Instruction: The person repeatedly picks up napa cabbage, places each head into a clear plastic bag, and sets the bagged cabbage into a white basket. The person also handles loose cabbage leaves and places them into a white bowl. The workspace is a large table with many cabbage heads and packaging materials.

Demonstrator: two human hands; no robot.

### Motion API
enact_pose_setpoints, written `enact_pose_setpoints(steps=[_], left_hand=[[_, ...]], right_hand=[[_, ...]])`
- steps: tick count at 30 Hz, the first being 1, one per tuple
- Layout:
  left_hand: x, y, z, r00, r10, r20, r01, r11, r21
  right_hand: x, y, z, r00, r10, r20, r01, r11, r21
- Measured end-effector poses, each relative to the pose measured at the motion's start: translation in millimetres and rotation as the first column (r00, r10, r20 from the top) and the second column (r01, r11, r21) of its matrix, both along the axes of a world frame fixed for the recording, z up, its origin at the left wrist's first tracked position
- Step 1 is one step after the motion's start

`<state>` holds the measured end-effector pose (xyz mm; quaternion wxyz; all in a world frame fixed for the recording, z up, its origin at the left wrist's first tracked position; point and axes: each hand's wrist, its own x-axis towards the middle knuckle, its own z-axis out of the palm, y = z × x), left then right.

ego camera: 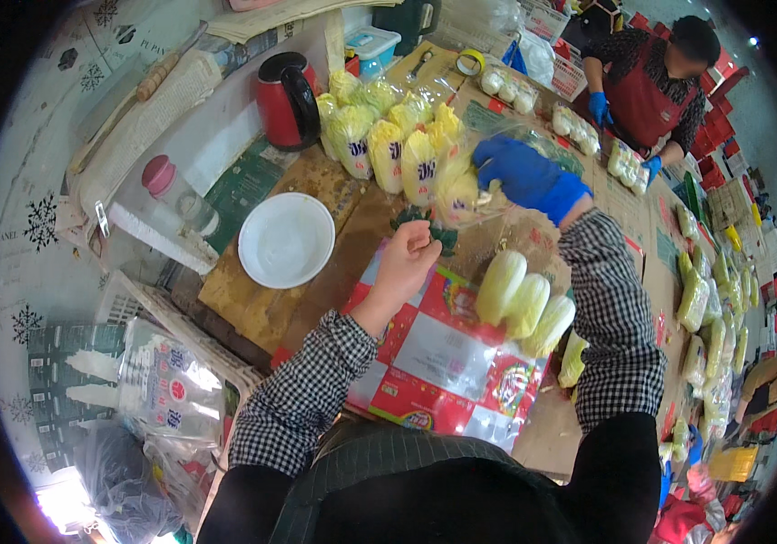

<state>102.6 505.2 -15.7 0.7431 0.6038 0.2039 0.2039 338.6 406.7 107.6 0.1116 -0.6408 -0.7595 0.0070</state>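
My right hand (524, 173), in a blue glove, grips the clear plastic bag around a yellow napa cabbage (460, 194). This bagged cabbage is at the front of a group of upright bagged napa cabbages (388, 149) with printed bags. Bare and loosely curled, my left hand (407, 262) is left of and nearer me than the bagged cabbage, with nothing visible in its fingers. Three pale unbagged napa cabbages (524, 302) lie side by side on a red and white printed sheet (443, 347) before me. Another cabbage (572, 360) is partly hidden by my right sleeve.
A white bowl (286, 239), a red and black electric kettle (288, 102) and a pink-lidded jar (181, 194) stand at left. Yellow tape (470, 62) lies at the back. Across the cardboard-covered table (623, 224), a blue-gloved co-worker (654, 95) handles white wrapped packs (626, 166).
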Motion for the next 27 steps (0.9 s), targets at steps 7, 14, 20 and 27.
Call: enact_pose_setpoints(steps=[7,14,20,27], left_hand=[[22,109,-24,0.923,0.339,-0.183,-0.374,0.902,-0.217],[89,239,-48,0.834,0.459,-0.307,-0.513,0.850,-0.122],[110,251,-52,0.899,0.262,-0.352,-0.365,0.892,-0.268],[121,254,-45,0.956,0.109,-0.273,-0.198,0.925,-0.325]], right_hand=[[44,33,-74,0.948,-0.247,0.203,0.231,0.968,0.098],[-24,-36,-136,0.363,-0.504,-0.784,0.915,0.354,0.196],[-55,-38,-158,0.018,-0.450,-0.893,0.771,0.574,-0.274],[-50,-10,-156,0.152,-0.346,-0.926,0.705,0.695,-0.143]])
